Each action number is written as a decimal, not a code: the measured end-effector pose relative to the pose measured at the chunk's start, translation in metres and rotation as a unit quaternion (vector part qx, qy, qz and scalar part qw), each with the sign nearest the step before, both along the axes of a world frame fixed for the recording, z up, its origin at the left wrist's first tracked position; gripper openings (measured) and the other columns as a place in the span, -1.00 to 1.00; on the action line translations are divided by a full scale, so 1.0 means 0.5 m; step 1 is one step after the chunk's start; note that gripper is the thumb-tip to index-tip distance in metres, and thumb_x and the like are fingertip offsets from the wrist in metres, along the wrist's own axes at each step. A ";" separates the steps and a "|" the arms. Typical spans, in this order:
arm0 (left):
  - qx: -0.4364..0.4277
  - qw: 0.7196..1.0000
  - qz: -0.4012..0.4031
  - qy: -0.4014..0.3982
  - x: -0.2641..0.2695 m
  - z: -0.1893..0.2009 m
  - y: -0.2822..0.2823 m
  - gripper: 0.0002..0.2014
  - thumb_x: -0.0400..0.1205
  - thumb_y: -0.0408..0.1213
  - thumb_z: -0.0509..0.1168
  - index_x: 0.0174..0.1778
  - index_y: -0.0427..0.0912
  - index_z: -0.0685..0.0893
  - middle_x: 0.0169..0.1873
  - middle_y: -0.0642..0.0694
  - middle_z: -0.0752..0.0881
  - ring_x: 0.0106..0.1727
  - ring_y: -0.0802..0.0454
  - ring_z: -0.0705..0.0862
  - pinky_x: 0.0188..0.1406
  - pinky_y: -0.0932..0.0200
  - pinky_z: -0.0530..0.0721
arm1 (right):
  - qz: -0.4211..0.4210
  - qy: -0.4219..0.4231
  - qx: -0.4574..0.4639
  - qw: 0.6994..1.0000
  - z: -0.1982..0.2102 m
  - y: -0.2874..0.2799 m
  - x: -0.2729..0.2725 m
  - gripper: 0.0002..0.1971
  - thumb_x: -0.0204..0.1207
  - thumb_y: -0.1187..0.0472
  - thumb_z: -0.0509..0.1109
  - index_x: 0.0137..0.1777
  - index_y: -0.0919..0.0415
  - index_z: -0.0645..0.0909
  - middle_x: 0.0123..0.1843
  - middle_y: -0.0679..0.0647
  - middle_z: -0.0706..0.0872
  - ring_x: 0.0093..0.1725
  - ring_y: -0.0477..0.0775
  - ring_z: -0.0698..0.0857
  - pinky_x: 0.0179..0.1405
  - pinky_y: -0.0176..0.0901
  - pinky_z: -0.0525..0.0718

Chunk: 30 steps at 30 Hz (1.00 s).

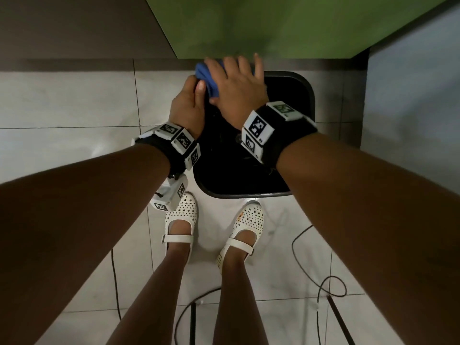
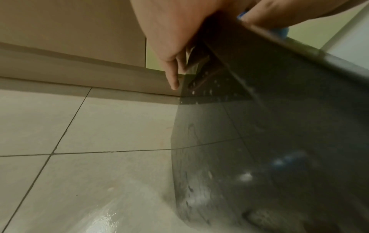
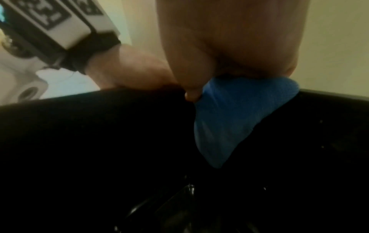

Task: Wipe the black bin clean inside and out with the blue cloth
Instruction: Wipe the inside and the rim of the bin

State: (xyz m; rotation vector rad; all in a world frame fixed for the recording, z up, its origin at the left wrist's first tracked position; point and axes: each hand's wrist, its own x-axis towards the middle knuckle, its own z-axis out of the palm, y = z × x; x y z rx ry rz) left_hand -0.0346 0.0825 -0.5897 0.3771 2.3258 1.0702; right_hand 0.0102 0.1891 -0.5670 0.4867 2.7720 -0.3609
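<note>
The black bin (image 1: 308, 95) stands on the tiled floor in front of my feet, its inside dark and wet. My left hand (image 1: 186, 103) grips the bin's left rim near the far corner, with fingers (image 2: 173, 74) down the outer wall (image 2: 259, 126). My right hand (image 1: 236, 88) lies with spread, straight fingers on the blue cloth (image 1: 206, 75) and presses it onto the far left rim. In the right wrist view the cloth (image 3: 229, 118) hangs down the inner wall (image 3: 99, 141) under my palm (image 3: 229, 47). A bit of cloth (image 2: 282, 31) shows past the rim.
A green wall panel (image 1: 273, 26) and a grey skirting board (image 1: 74, 64) run close behind the bin. My feet in white shoes (image 1: 180, 220) stand at its near side. Black cables (image 1: 323, 282) loop on the floor behind me. The tiles by the bin look wet (image 2: 103, 217).
</note>
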 end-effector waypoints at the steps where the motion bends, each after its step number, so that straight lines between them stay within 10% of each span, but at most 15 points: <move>1: -0.003 1.000 -0.004 0.002 0.000 0.000 0.002 -0.64 0.71 -0.18 -0.04 0.20 -0.35 0.51 0.00 -0.37 0.70 0.00 -0.25 0.65 -0.22 0.21 0.38 | -0.002 -0.002 0.005 1.000 -0.001 0.008 -0.004 -0.42 0.55 -0.02 0.30 0.54 0.07 0.27 0.44 0.13 0.46 0.46 0.22 0.36 0.54 0.24 0.08; 14: -0.009 1.000 -0.005 0.027 0.010 0.012 0.012 -0.68 0.73 -0.20 -0.01 0.20 -0.31 0.53 -0.05 -0.29 0.72 -0.11 0.03 0.57 -0.23 0.34 0.39 | -0.142 -0.040 0.057 0.987 -0.009 0.134 0.100 -0.56 0.62 0.07 0.25 0.43 0.21 0.33 0.43 0.26 0.45 0.44 0.26 0.38 0.52 0.32 0.21; 21: -0.027 0.998 -0.030 0.042 0.006 0.010 0.015 -0.67 0.74 -0.18 -0.05 0.25 -0.27 0.50 -0.01 -0.32 0.73 0.00 -0.19 0.67 -0.20 0.27 0.42 | -0.112 -0.018 0.053 0.992 -0.017 0.118 0.076 -0.36 0.60 -0.26 0.02 0.47 0.21 0.34 0.42 0.23 0.50 0.46 0.21 0.39 0.58 0.32 0.04; 25: -0.024 0.998 -0.038 0.053 0.008 0.009 0.017 -0.66 0.73 -0.18 -0.04 0.23 -0.29 0.51 -0.03 -0.36 0.74 -0.02 -0.27 0.68 -0.28 0.24 0.35 | -0.067 0.051 0.036 0.996 -0.023 0.062 0.033 -0.36 0.63 -0.29 -0.09 0.64 -0.01 0.06 0.29 0.27 0.64 0.33 0.26 0.55 0.43 0.28 0.32; 30: -0.018 0.998 -0.032 0.050 0.011 0.012 0.014 -0.67 0.73 -0.19 -0.03 0.19 -0.31 0.52 -0.07 -0.34 0.73 -0.11 -0.17 0.65 -0.32 0.22 0.32 | -0.092 0.202 0.149 0.964 -0.066 0.041 0.005 -0.48 0.57 -0.19 0.04 -0.09 0.15 0.71 -0.24 0.19 0.78 -0.18 0.24 0.72 -0.17 0.02 0.59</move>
